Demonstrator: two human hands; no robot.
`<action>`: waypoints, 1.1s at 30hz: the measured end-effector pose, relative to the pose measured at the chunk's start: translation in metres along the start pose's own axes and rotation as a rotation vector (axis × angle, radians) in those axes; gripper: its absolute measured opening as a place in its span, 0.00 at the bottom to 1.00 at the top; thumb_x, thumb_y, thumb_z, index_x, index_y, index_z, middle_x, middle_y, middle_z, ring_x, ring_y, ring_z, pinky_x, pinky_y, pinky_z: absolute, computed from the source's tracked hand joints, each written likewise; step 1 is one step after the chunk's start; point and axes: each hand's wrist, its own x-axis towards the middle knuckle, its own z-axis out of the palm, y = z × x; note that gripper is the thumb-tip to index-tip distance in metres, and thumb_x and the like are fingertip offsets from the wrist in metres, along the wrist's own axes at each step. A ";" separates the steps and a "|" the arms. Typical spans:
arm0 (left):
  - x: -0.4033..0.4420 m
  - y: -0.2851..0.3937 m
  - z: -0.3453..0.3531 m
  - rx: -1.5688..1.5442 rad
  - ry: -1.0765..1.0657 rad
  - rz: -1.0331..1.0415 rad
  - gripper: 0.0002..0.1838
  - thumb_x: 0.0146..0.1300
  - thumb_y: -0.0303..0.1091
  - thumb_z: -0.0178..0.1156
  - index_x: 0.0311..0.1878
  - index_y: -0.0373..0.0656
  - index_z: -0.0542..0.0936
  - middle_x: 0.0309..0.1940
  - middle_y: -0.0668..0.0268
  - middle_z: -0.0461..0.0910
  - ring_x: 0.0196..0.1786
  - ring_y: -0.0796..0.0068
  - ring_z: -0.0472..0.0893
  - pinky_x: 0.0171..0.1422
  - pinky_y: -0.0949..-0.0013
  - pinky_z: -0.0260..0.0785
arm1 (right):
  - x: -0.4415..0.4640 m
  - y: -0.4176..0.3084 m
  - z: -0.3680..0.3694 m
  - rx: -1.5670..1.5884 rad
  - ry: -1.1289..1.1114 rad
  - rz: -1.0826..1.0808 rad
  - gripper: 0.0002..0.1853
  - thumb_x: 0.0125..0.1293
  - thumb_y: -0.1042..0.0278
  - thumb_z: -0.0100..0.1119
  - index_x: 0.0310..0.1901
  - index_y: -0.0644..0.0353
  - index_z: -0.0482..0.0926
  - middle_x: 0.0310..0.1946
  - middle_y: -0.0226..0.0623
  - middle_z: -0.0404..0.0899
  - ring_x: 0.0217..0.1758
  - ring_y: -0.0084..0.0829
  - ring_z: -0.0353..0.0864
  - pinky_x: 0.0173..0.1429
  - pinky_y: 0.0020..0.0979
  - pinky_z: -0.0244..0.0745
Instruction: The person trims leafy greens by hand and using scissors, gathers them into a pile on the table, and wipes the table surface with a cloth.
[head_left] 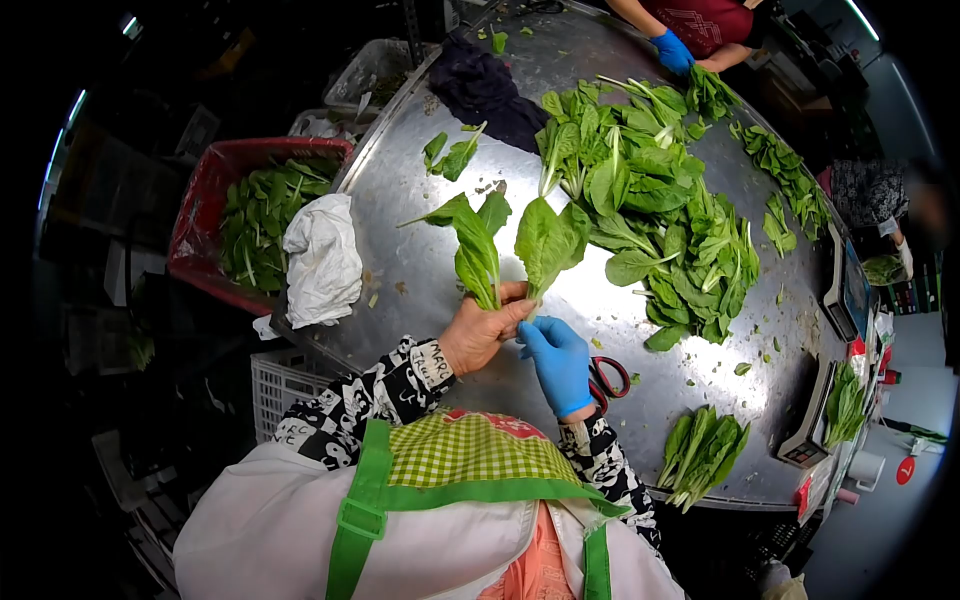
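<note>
My bare left hand [482, 328] is closed around the stems of some leafy greens [477, 252], whose leaves point away from me. My right hand [558, 366], in a blue glove, pinches the stem end of another green leaf [545, 243], close against the left fingertips. Both hands are above the metal table [420, 290]. Red-handled scissors [608, 378] lie just right of my right hand. A large pile of greens [660, 200] spreads beyond them, and a small bunch [703, 452] lies at the near right.
A red crate [195, 235] of greens and a white cloth [323, 260] are at the left. Dark cloth [485, 90] lies on the far side. A co-worker's blue-gloved hand [673, 52] holds greens at the top. Scales [846, 285] line the right edge.
</note>
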 end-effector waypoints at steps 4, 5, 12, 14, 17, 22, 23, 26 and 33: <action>-0.001 0.001 0.004 0.013 -0.037 0.007 0.18 0.60 0.29 0.61 0.52 0.32 0.72 0.27 0.73 0.72 0.23 0.89 0.64 0.26 0.83 0.55 | -0.001 0.000 0.002 -0.019 0.046 0.009 0.10 0.62 0.66 0.59 0.35 0.67 0.76 0.26 0.30 0.78 0.25 0.18 0.74 0.31 0.20 0.70; -0.002 0.001 0.009 0.057 0.034 0.047 0.18 0.58 0.30 0.63 0.50 0.33 0.73 0.29 0.72 0.73 0.25 0.87 0.67 0.28 0.83 0.59 | -0.001 0.001 0.003 -0.072 0.081 -0.012 0.10 0.62 0.66 0.59 0.35 0.66 0.76 0.24 0.30 0.78 0.25 0.18 0.74 0.31 0.20 0.71; 0.000 0.000 0.008 0.208 0.179 0.079 0.16 0.56 0.30 0.65 0.47 0.36 0.75 0.30 0.72 0.74 0.27 0.87 0.69 0.26 0.83 0.58 | 0.000 0.005 0.003 -0.341 0.142 -0.177 0.10 0.62 0.65 0.59 0.34 0.65 0.77 0.25 0.32 0.79 0.26 0.20 0.76 0.32 0.22 0.72; 0.000 -0.001 0.004 0.192 0.156 0.071 0.15 0.57 0.30 0.64 0.46 0.36 0.75 0.30 0.72 0.74 0.26 0.88 0.68 0.26 0.83 0.57 | -0.002 -0.009 0.005 -0.079 0.123 -0.046 0.10 0.62 0.65 0.59 0.35 0.66 0.78 0.26 0.32 0.79 0.27 0.21 0.76 0.34 0.22 0.72; -0.001 0.001 0.004 0.135 0.102 0.036 0.14 0.59 0.29 0.62 0.46 0.36 0.75 0.28 0.73 0.72 0.24 0.88 0.66 0.25 0.83 0.55 | 0.000 -0.014 0.003 0.184 0.060 0.089 0.10 0.63 0.67 0.58 0.37 0.68 0.78 0.28 0.33 0.79 0.29 0.21 0.75 0.36 0.21 0.71; -0.002 0.001 0.003 0.073 0.035 -0.002 0.14 0.60 0.28 0.60 0.48 0.34 0.74 0.26 0.74 0.70 0.22 0.89 0.63 0.25 0.82 0.54 | 0.001 -0.011 -0.002 0.182 -0.019 0.087 0.11 0.63 0.68 0.57 0.39 0.69 0.77 0.29 0.33 0.79 0.28 0.21 0.74 0.36 0.21 0.70; -0.002 0.000 0.002 0.071 0.037 -0.005 0.15 0.61 0.28 0.60 0.49 0.34 0.73 0.26 0.74 0.69 0.22 0.89 0.63 0.25 0.82 0.54 | 0.001 -0.011 -0.002 0.200 -0.017 0.077 0.11 0.64 0.68 0.57 0.39 0.69 0.77 0.28 0.33 0.79 0.29 0.21 0.74 0.36 0.21 0.70; -0.001 -0.003 0.001 0.047 0.046 0.007 0.14 0.62 0.28 0.58 0.49 0.34 0.73 0.25 0.74 0.68 0.22 0.89 0.62 0.25 0.81 0.54 | 0.001 -0.009 0.002 0.222 0.030 0.074 0.11 0.65 0.67 0.55 0.38 0.69 0.77 0.28 0.33 0.78 0.29 0.21 0.74 0.36 0.21 0.70; -0.006 -0.010 0.019 0.298 0.082 0.360 0.04 0.66 0.24 0.50 0.42 0.39 0.70 0.23 0.72 0.66 0.23 0.83 0.61 0.30 0.76 0.57 | 0.019 0.007 0.004 0.345 0.210 0.052 0.13 0.67 0.62 0.49 0.38 0.65 0.75 0.30 0.33 0.78 0.30 0.21 0.74 0.36 0.23 0.70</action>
